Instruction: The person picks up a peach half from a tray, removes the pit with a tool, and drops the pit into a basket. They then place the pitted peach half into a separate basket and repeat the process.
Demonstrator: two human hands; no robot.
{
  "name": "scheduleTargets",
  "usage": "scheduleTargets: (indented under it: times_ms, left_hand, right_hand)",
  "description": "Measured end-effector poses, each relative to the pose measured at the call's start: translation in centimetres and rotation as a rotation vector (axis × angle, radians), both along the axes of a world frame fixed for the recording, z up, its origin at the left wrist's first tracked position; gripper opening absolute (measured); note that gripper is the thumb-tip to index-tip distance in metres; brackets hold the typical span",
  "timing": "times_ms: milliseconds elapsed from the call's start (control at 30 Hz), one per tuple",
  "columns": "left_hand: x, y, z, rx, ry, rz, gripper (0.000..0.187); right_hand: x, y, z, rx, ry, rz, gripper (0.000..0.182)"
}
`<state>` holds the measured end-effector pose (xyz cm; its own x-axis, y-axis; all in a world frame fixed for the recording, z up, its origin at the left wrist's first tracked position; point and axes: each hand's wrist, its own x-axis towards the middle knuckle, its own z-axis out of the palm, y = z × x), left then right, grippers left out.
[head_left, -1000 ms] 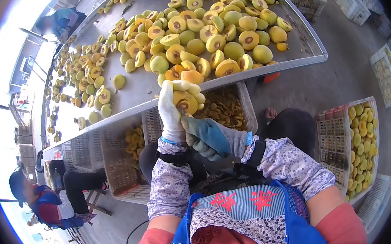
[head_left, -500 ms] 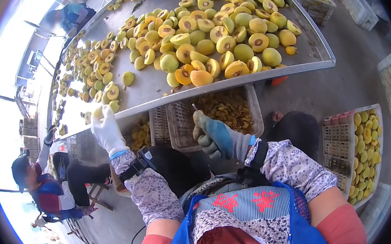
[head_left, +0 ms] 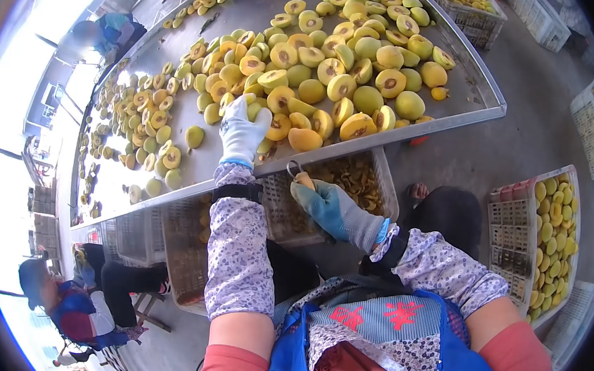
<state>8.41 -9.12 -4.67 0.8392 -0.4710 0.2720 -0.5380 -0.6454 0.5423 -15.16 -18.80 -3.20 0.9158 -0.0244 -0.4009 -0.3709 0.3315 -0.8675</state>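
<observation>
My left hand (head_left: pixel 243 131), in a white glove, reaches over the table's near edge into the fruit pile. Its thumb and fingers close around a yellow-green peach half (head_left: pixel 253 110), partly hidden by the glove. Around it lie many halved yellow peaches (head_left: pixel 284 55), several showing brown stones or hollows. In front of my body, my right hand (head_left: pixel 333 209), in a blue and grey glove, grips a pitting knife (head_left: pixel 301 174) with a looped metal end and a light handle. It hovers above a crate of scraps (head_left: pixel 343 179) below the table edge.
The metal table (head_left: pixel 223 145) has a raised rim. Below it stand plastic crates (head_left: pixel 184 246). A crate of peach halves (head_left: pixel 551 240) is at right, with more crates (head_left: pixel 540 22) behind. A co-worker (head_left: pixel 78 301) sits at left; other people are at the far side.
My left hand has moved right and away from me, from the table edge into the pile. My right hand has turned slightly, bringing the knife's loop into view.
</observation>
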Motion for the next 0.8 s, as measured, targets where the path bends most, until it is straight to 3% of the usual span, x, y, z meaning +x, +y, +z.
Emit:
scheduleTargets:
  times_ms: [67, 100, 167, 200, 233, 300, 367, 433, 467, 500, 567, 600, 633, 700, 733, 800]
  left_hand:
    - [0.8, 1.0, -0.8, -0.115, 0.031, 0.065, 0.046]
    - [0.1, 1.3, -0.4, -0.113, 0.033, 0.064, 0.046]
    - [-2.5, 2.4, 2.2, -0.877, 0.625, 0.063, 0.051]
    - [-3.5, 2.9, 3.2, -1.082, 0.777, -0.033, 0.049]
    - [-4.8, 3.3, 3.5, -1.082, 0.775, -0.030, 0.049]
    - [-8.1, 3.0, 3.6, -0.317, -0.301, -0.240, 0.038]
    - [-10.6, 2.3, 4.2, -0.350, -0.197, -0.258, 0.040]
    - [-12.0, 1.8, 4.8, -0.804, 0.750, -0.107, 0.045]
    - [-13.5, 0.8, 5.3, -0.580, 0.456, -0.089, 0.049]
    - [-14.1, 0.2, 5.3, -0.581, 0.461, -0.094, 0.049]
    - [-14.8, -0.5, 5.2, -0.846, 0.522, -0.073, 0.030]
    - [-15.1, -0.9, 5.0, -0.619, 0.208, -0.075, 0.022]
    - [-15.0, -0.8, 4.9, -0.619, 0.211, -0.073, 0.022]
    - [-14.6, -0.7, 4.4, -1.003, 0.590, -0.049, 0.016]
    - [-14.0, -0.3, 3.5, -1.002, 0.592, -0.048, 0.016]
    - [-12.8, 0.4, 2.0, -0.464, -0.154, -0.187, 0.017]
  right_hand:
    - [0.5, 0.6, -2.2, -0.232, -0.164, -0.076, 0.042]
    - [0.6, 0.7, -2.6, -0.229, -0.163, -0.077, 0.042]
    - [1.1, 0.7, -3.0, -0.361, -0.326, -0.218, 0.034]
    - [1.2, 0.6, -2.8, -0.358, -0.327, -0.215, 0.034]
    - [1.4, 0.4, -2.3, -0.422, -0.350, -0.213, 0.033]
    - [1.6, 0.2, -1.5, -0.485, -0.371, -0.204, 0.032]
    - [1.8, 0.1, -0.9, -0.588, -0.449, -0.187, 0.034]
    - [1.8, 0.3, -0.4, -0.555, -0.429, -0.196, 0.040]
    - [1.8, 0.3, -0.2, -0.523, -0.413, -0.205, 0.049]
    - [1.9, 0.3, -0.4, -0.527, -0.409, -0.209, 0.049]
    - [2.1, 0.3, -1.0, -0.559, -0.363, -0.160, 0.056]
    - [2.1, 0.3, -0.9, -0.560, -0.361, -0.159, 0.056]
    - [2.1, 0.3, -0.6, -0.547, -0.308, -0.121, 0.059]
    - [2.1, 0.5, -1.0, -0.534, -0.254, -0.085, 0.062]
    - [2.2, 0.9, -1.8, -0.493, -0.291, -0.095, 0.060]
    - [1.9, 1.1, -2.1, -0.451, -0.326, -0.106, 0.059]
